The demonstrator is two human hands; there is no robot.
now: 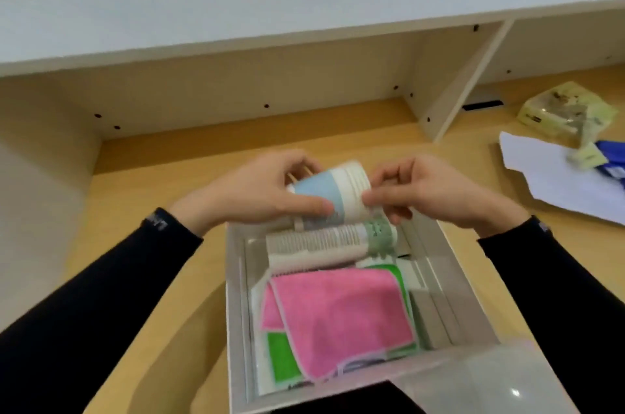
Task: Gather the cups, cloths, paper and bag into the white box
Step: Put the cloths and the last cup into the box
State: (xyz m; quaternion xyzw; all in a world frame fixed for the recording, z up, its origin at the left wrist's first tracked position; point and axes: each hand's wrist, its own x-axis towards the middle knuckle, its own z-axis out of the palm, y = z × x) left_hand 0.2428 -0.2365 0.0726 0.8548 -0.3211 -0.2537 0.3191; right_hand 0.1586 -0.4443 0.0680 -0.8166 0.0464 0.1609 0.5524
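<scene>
A stack of paper cups (333, 190), blue and white, lies on its side above the far end of the white box (236, 312). My left hand (257, 190) grips its blue end and my right hand (426, 193) pinches its rim end. Inside the box, a second stack of cups (324, 241) with a green end lies at the far end. A pink cloth (341, 315) lies over a green cloth (280, 359) in the box. White paper (561, 177) and a yellowish plastic bag (568, 109) lie on the desk at the right.
The wooden desk (142, 197) has a raised white shelf (236, 18) along its back, with a white divider panel (449, 89) at the right. A blue item (612, 160) lies partly on the paper. A translucent lid (480, 380) sits at the box's near right corner.
</scene>
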